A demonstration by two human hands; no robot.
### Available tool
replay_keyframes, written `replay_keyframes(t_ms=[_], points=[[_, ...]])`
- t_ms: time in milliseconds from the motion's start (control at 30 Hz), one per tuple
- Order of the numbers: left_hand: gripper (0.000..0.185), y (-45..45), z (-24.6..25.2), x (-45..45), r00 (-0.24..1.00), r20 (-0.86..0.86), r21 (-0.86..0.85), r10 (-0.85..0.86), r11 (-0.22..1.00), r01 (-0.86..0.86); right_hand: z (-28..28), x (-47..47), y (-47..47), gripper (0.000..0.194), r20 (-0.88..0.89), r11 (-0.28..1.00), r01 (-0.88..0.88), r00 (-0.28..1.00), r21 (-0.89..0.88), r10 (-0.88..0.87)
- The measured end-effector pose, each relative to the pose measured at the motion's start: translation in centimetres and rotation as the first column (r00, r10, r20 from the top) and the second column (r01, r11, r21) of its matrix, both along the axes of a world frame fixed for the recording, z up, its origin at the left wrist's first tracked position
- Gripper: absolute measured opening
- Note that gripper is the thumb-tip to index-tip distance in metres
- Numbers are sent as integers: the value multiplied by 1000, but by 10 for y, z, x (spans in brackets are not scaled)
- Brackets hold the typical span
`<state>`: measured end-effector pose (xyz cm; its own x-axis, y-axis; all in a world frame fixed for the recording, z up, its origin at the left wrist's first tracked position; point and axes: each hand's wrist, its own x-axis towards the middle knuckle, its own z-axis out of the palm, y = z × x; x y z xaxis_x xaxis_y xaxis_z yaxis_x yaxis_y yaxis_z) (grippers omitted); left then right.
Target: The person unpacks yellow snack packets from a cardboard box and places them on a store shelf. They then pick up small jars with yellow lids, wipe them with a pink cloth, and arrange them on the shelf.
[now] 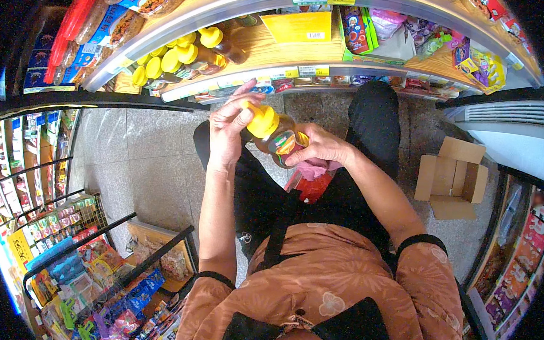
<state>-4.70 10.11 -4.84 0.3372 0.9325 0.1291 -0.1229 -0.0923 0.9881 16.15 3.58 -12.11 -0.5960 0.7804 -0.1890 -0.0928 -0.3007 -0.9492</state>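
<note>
Two bottles with yellow caps and dark contents are held together in front of me; the nearer bottle (278, 138) has a fruit label. My right hand (321, 147) is closed round its lower part, with a pink cloth (316, 169) beneath the fingers. My left hand (233, 122) has its thumb and fingers at the yellow cap (255, 119) of the other bottle, whose body is mostly hidden. Beyond my hands, on the wooden shelf, more yellow-capped bottles (170, 61) lean close together, with one dark bottle (221, 45) a little apart.
A yellow carton (297, 27) and a green open box of snack packets (375, 55) stand on the shelf (259, 54). An open cardboard box (453, 179) is on the floor at right. A rack of packaged goods (105, 276) stands at lower left.
</note>
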Motion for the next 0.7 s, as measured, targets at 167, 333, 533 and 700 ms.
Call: replay_keyframes(t_ms=[167,333,533,700], points=[[40,-4,-4,0,1000,-9,-48,-5,999,4,2,-1,-1,58,-51,999,-8,999,-39,6],[61,-21,-16,10,987,125,-197,97,978,-71,-4,-5,3,58,-35,993,118,992,24,-118],[56,-48,-29,19,972,126,-287,196,945,-153,-19,-9,5,59,-29,979,202,979,-8,-202],[55,-48,-21,28,972,103,-177,210,966,-190,-8,-8,4,59,3,975,217,976,45,-218]])
